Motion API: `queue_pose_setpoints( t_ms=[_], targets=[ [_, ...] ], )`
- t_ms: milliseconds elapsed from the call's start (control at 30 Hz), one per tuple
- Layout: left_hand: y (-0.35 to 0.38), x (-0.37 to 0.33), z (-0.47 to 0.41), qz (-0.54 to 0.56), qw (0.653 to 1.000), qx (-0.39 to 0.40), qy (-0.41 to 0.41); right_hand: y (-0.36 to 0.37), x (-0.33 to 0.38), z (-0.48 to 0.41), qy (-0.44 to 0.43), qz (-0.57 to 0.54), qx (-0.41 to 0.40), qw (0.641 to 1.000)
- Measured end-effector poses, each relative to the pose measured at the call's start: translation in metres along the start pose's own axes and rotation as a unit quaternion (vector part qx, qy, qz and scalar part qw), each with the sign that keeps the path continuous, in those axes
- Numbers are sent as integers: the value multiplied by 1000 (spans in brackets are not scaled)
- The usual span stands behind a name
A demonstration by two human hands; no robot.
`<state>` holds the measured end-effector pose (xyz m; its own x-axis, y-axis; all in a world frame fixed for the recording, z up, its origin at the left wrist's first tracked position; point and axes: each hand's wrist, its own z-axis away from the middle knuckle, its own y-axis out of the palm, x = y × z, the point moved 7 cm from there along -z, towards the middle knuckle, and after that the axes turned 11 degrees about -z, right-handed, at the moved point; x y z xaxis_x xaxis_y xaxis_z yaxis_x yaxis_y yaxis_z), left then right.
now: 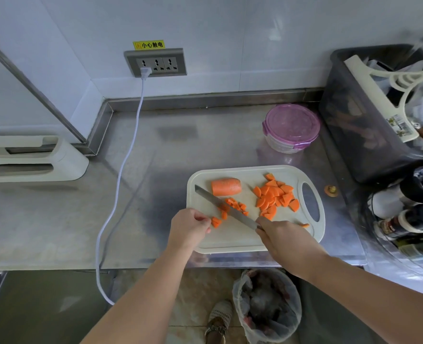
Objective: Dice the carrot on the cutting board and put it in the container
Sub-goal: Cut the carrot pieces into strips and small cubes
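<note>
Carrot stub and half-moon slices lie on the cutting board. Your right hand grips the knife; your left hand pinches a diced piece. Keep that hand clear of the blade; cut evenly.

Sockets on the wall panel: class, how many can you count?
3, side by side on the grey wall panel: the left socket holds a white plug, the middle socket and the right socket stand free. None seems hidden.
</note>
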<state>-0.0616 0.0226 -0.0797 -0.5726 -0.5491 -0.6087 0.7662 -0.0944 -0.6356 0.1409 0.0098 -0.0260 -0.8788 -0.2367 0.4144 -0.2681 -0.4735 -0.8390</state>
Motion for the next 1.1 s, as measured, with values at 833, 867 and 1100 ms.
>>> queue_pose_setpoints(
  t_ms=[833,867,1100],
  targets=[
    [20,-66,-16,-513,766,88,377,-17,-15,9,59,-50,-36,996],
    [19,-64,-17,-503,775,103,368,-17,-15,8,59,-49,-35,996],
    [17,-58,-11,-483,784,133,366,-13,-14,7,57,-52,-25,997]
  ],
)
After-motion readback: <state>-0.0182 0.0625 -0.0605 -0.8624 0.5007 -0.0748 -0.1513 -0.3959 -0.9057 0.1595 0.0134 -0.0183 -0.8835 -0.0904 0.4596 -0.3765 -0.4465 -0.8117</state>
